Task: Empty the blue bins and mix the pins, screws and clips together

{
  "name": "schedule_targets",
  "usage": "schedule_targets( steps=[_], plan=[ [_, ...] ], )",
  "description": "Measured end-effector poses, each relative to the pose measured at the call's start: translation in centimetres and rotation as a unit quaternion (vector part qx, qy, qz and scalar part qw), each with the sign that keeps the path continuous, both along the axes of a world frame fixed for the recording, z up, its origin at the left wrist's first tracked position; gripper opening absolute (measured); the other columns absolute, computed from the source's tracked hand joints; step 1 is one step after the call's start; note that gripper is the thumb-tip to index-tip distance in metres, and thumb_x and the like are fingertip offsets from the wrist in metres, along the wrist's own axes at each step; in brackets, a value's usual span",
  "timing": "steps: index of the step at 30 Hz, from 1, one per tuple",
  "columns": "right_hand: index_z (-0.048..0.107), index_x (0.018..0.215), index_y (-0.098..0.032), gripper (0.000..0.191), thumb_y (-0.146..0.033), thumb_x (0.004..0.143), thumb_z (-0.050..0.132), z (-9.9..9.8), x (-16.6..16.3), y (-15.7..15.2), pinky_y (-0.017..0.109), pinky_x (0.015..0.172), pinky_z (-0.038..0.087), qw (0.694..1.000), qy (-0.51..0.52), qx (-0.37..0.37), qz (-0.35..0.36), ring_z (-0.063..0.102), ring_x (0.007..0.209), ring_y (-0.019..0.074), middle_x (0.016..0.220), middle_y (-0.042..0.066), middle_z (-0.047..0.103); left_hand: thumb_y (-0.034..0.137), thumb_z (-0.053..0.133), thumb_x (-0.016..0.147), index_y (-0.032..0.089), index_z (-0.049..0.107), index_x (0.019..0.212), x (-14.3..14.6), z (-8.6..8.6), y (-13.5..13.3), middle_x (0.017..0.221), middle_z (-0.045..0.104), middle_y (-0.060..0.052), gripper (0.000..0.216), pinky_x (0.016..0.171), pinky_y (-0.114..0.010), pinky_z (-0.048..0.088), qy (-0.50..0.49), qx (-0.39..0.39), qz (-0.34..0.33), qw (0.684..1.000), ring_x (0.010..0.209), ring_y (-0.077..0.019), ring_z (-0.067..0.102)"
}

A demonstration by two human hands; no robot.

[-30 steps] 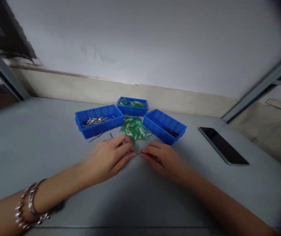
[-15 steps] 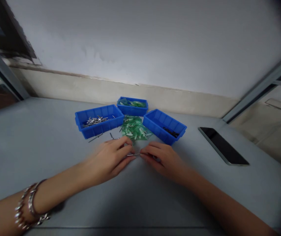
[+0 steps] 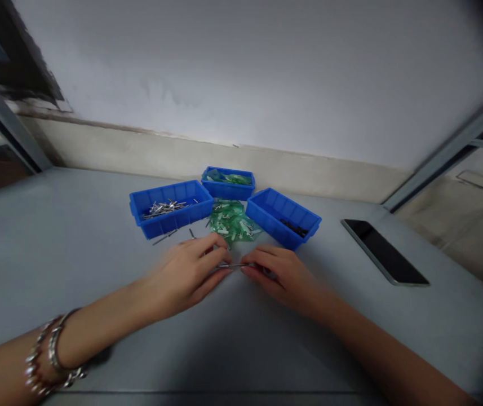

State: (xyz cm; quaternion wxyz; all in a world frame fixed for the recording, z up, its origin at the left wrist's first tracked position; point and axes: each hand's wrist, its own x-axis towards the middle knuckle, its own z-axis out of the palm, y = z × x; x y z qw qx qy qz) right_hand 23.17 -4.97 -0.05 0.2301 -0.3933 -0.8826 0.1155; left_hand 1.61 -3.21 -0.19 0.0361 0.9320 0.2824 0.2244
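My left hand [image 3: 186, 273] and my right hand [image 3: 281, 276] rest on the grey table [image 3: 55, 248], fingertips facing each other. Both pinch the ends of a thin metal pin [image 3: 235, 265] that spans the gap between them. Just beyond the fingers lies a pile of small green plastic bags [image 3: 230, 223]. A blue bin of metal pins [image 3: 169, 211] stands to the left of the pile, and a blue bin with small dark parts [image 3: 283, 220] to its right. A smaller blue bin holding green bags [image 3: 227, 181] sits behind.
A black phone [image 3: 385, 251] lies flat on the table to the right. A few loose pins [image 3: 169, 235] lie in front of the left bin. A wall runs behind the bins, with metal frame posts at both sides.
The hands have barely shifted; the pin stays pinched between the fingertips of both.
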Motion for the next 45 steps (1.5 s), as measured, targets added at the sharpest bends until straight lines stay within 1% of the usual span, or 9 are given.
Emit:
schedule_targets(
  steps=[3, 11, 17, 24, 30, 34, 38, 41, 45],
  plan=[
    [0.062, 0.089, -0.016, 0.023, -0.031, 0.090, 0.045, 0.0, 0.0, -0.1, 0.024, 0.060, 0.042, 1.000, 0.005, 0.008, 0.004, 0.055, 0.067, 0.0135, 0.074, 0.004, 0.061, 0.026, 0.041, 0.090, 0.018, 0.054, 0.096, 0.0, -0.1, 0.1, 0.095, 0.054, -0.006, 0.016, 0.069, -0.029, 0.048, -0.004, 0.004, 0.000, 1.000, 0.080, -0.0162, 0.055],
    [0.063, 0.085, -0.017, 0.024, -0.027, 0.091, 0.042, -0.1, 0.0, 0.1, 0.025, 0.063, 0.042, 1.000, -0.003, 0.015, 0.013, 0.055, 0.069, 0.0135, 0.074, 0.004, 0.060, 0.025, 0.041, 0.090, 0.018, 0.054, 0.095, 0.0, 0.0, 0.1, 0.095, 0.054, -0.006, 0.015, 0.069, -0.029, 0.048, -0.008, 0.001, 0.000, 1.000, 0.080, -0.0161, 0.056],
    [0.062, 0.083, -0.016, 0.023, -0.025, 0.090, 0.043, -0.1, 0.0, 0.0, 0.024, 0.060, 0.042, 1.000, 0.005, 0.024, 0.017, 0.054, 0.067, 0.0131, 0.073, 0.003, 0.059, 0.033, 0.044, 0.089, 0.017, 0.051, 0.104, 0.1, 0.1, 0.0, 0.101, 0.055, -0.008, 0.023, 0.075, -0.032, 0.049, 0.004, -0.020, 0.013, 1.000, 0.087, -0.0186, 0.056],
    [0.063, 0.084, -0.015, 0.023, -0.025, 0.090, 0.043, -0.2, 0.0, 0.1, 0.025, 0.062, 0.042, 0.999, 0.007, 0.037, 0.021, 0.054, 0.069, 0.0135, 0.074, 0.004, 0.060, 0.031, 0.040, 0.090, 0.018, 0.055, 0.098, 0.1, 0.5, -0.2, 0.099, 0.053, -0.007, 0.021, 0.072, -0.031, 0.048, 0.018, -0.032, 0.012, 0.999, 0.082, -0.0172, 0.056],
    [0.063, 0.086, -0.016, 0.023, -0.026, 0.090, 0.043, -0.3, 0.1, 0.1, 0.025, 0.062, 0.043, 0.999, 0.010, 0.040, 0.015, 0.055, 0.069, 0.0138, 0.074, 0.004, 0.061, 0.027, 0.037, 0.092, 0.017, 0.054, 0.097, 0.1, 0.4, -0.1, 0.096, 0.054, -0.007, 0.020, 0.072, -0.030, 0.048, 0.005, -0.026, -0.006, 1.000, 0.083, -0.0169, 0.056],
    [0.063, 0.090, -0.016, 0.021, -0.026, 0.090, 0.044, -0.3, 0.1, 0.1, 0.025, 0.063, 0.044, 0.999, 0.019, 0.031, 0.015, 0.057, 0.071, 0.0141, 0.079, 0.005, 0.063, 0.026, 0.038, 0.092, 0.017, 0.052, 0.097, 0.1, 0.3, 0.0, 0.096, 0.054, -0.007, 0.018, 0.072, -0.028, 0.048, -0.004, -0.017, -0.010, 1.000, 0.082, -0.0159, 0.056],
    [0.059, 0.103, -0.015, 0.024, -0.028, 0.090, 0.044, -0.3, 0.1, 0.1, 0.026, 0.065, 0.045, 1.000, 0.020, 0.010, -0.007, 0.059, 0.073, 0.0146, 0.084, 0.006, 0.065, 0.025, 0.039, 0.091, 0.017, 0.051, 0.096, 0.1, 0.3, 0.0, 0.095, 0.056, -0.007, 0.015, 0.071, -0.028, 0.049, -0.012, -0.004, -0.006, 1.000, 0.082, -0.0159, 0.057],
    [0.055, 0.109, -0.018, 0.026, -0.031, 0.090, 0.044, -0.3, 0.1, 0.1, 0.026, 0.064, 0.045, 1.000, 0.010, 0.000, -0.030, 0.058, 0.069, 0.0141, 0.080, 0.004, 0.064, 0.024, 0.039, 0.091, 0.017, 0.051, 0.096, 0.0, 0.6, 0.1, 0.095, 0.057, -0.006, 0.015, 0.070, -0.028, 0.049, -0.025, 0.027, 0.006, 0.999, 0.082, -0.0159, 0.057],
    [0.055, 0.106, -0.018, 0.023, -0.029, 0.090, 0.042, -0.4, 0.1, 0.1, 0.025, 0.062, 0.045, 0.999, 0.014, 0.009, -0.034, 0.058, 0.066, 0.0127, 0.079, 0.004, 0.064, 0.025, 0.041, 0.091, 0.016, 0.050, 0.094, -0.9, 1.3, 1.1, 0.090, 0.058, -0.005, 0.013, 0.067, -0.024, 0.046, -0.050, 0.087, 0.041, 0.994, 0.079, -0.0140, 0.056]
  ],
)
